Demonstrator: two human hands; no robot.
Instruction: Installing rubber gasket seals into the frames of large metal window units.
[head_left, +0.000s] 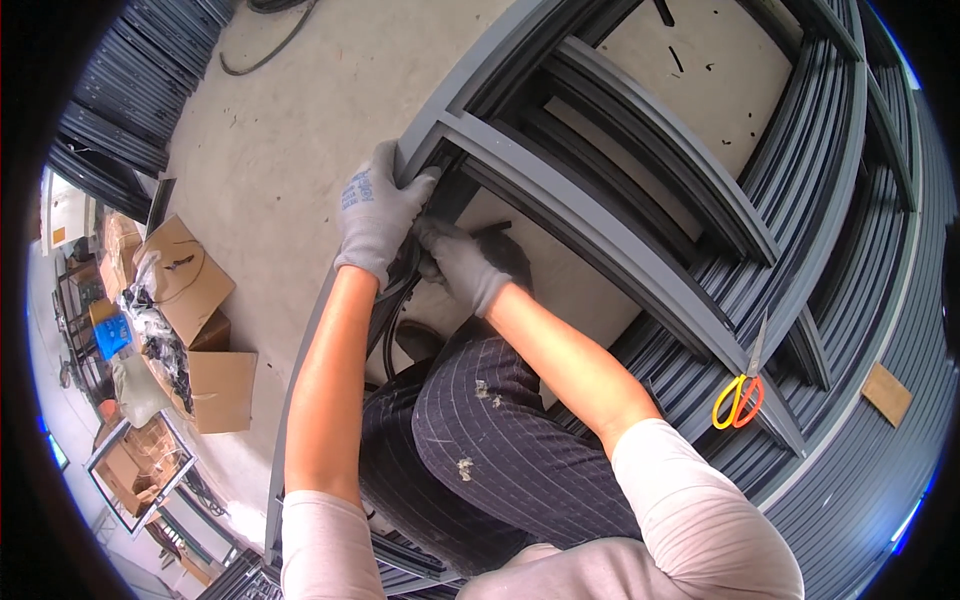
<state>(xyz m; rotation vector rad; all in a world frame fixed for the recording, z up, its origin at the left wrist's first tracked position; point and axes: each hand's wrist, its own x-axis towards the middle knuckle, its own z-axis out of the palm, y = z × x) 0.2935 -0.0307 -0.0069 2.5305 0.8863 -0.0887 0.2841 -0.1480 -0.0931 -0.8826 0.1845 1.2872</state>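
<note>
A grey metal frame (560,165) with several bars stretches across in front of me. My left hand (375,212), in a light grey glove, grips the frame's side near its left corner, thumb on the inner side and fingers over the outer edge. Just below and to the right, my gloved right hand (462,262) has its fingers closed on a black rubber strip at the inner side of the frame. Loops of the black rubber strip (390,325) hang down below my hands toward the floor. The fingertips of my right hand are partly hidden in shadow.
Scissors (740,398) with yellow and orange handles lie on the frame at right. More grey frames (800,180) are stacked beneath. A small brown block (886,394) sits at far right. Cardboard boxes (222,390) and plastic stand left; dark profiles (140,80) are piled at back left.
</note>
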